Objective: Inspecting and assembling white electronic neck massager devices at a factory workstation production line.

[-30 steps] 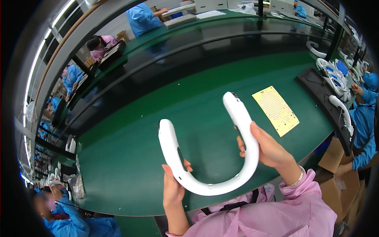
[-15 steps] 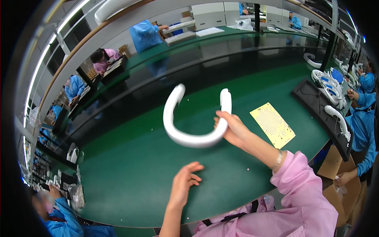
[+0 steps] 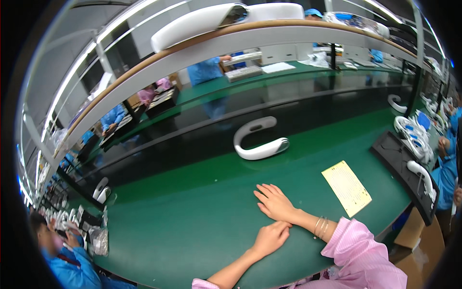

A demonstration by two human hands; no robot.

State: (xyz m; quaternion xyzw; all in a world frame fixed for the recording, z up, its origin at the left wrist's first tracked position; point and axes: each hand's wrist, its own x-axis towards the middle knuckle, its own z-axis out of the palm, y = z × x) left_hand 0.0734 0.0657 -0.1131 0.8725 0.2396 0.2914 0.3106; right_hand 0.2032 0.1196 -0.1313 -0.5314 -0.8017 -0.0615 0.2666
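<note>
Right hand (image 3: 275,202): palm down, fingers spread, holding nothing
Left hand (image 3: 270,239): fingers curled at right wrist, can't tell if gripping
U-piece (image 3: 257,153): white, untouched, beyond hands where surface (image 3: 159,216) meets dark strip (image 3: 192,147)
Yellow card (image 3: 346,188): right of right hand, apart

Left sleeve (image 3: 205,283) cut off by lower edge, marks on yellow sheet (image 3: 346,189) too small to tell

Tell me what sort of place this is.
Likely a factory assembly floor: workers in blue at several stations, a long dark strip that looks like a conveyor beside the green bench, and white curved devices lying in several spots.
</note>
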